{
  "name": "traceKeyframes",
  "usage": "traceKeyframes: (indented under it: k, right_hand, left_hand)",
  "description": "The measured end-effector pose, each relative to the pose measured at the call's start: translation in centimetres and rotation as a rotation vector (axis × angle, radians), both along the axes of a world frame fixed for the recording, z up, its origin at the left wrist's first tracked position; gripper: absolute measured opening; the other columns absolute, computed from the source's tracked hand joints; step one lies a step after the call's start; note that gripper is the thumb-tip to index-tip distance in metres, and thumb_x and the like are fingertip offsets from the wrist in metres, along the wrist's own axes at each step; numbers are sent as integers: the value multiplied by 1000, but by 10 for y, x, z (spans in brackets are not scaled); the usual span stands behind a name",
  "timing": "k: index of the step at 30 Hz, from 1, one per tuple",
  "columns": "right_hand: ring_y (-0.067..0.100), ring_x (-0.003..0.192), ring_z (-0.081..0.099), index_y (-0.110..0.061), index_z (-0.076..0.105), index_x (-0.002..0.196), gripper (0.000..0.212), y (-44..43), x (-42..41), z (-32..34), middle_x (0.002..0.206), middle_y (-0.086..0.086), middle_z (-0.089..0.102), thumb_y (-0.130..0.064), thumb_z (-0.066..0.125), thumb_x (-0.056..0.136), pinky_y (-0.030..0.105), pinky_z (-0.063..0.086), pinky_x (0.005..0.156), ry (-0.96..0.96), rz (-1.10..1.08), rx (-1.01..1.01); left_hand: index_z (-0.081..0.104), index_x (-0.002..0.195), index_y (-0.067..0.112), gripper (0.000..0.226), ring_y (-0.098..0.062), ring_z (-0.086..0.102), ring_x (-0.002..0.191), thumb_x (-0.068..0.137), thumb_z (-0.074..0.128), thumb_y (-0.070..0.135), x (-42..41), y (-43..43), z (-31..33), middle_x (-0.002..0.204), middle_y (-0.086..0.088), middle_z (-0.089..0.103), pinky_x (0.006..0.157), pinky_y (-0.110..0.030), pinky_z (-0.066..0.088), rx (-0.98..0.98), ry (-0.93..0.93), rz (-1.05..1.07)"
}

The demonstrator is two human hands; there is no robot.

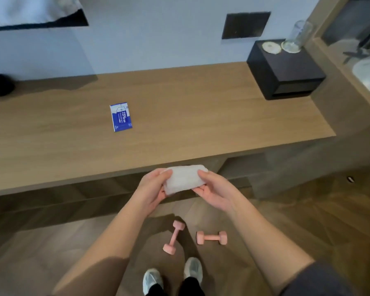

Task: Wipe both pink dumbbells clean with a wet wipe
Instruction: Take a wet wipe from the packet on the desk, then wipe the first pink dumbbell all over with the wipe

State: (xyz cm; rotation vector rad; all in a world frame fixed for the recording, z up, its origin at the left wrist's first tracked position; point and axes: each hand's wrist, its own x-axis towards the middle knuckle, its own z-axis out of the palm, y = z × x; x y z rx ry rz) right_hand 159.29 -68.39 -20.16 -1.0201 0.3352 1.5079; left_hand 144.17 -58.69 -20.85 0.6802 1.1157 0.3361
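Note:
A folded white wet wipe (183,178) is held between both hands in front of the wooden counter's front edge. My left hand (152,189) pinches its left end and my right hand (214,190) pinches its right end. Two pink dumbbells lie on the wooden floor below, in front of my shoes. The left dumbbell (174,237) lies at a slant and the right dumbbell (212,237) lies sideways. A blue and white wipe packet (121,116) lies flat on the counter (179,107).
A black box (286,71) stands at the counter's back right with a coaster and a glass bottle (297,37) on top. A dark round object (0,84) sits at the far left. My two shoes (171,276) stand just behind the dumbbells.

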Motion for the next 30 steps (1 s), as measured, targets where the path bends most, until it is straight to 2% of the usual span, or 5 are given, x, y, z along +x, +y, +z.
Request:
traceKeyframes:
  k: [9,17,24,27,30]
  right_hand:
    - [28,114,64,-1,47,138,60,-56,-33,-88,134,21,58,-21,67,85,39,59,83,148,173,-7]
    - [21,67,70,7,45,137,42,-75,-51,-202,111,21,62,-6,53,97,24,53,45,-19,336,-76]
    - [20,81,71,1,48,137,42,-79,-22,-361,112,17,65,-7,55,96,26,55,57,-47,494,-181]
    - [21,85,68,-8,53,137,39,-86,-17,-431,107,11,67,-13,53,98,31,59,68,-133,582,-172]
    - [27,97,66,-13,58,133,34,-91,-15,-494,96,9,72,-18,52,100,42,53,93,-268,627,-193]
  left_hand:
    - [71,102,13,15,-15,64,83,96,60,20,-41,-39,-76,98,-7,70,60,-21,50,260,281,-299]
    - [69,98,1,13,-3,56,46,95,60,9,-71,-58,-198,73,-8,60,44,-15,46,158,332,-284]
    - [67,113,-1,23,-13,57,66,96,59,13,-50,-65,-369,91,-15,66,52,-13,51,134,392,-305]
    - [73,92,15,13,-21,65,77,94,61,14,-43,-73,-452,92,-8,70,80,-31,58,114,432,-359]
    - [72,79,23,19,-19,67,78,93,62,14,-43,-78,-529,91,-6,71,80,-35,59,124,414,-375]
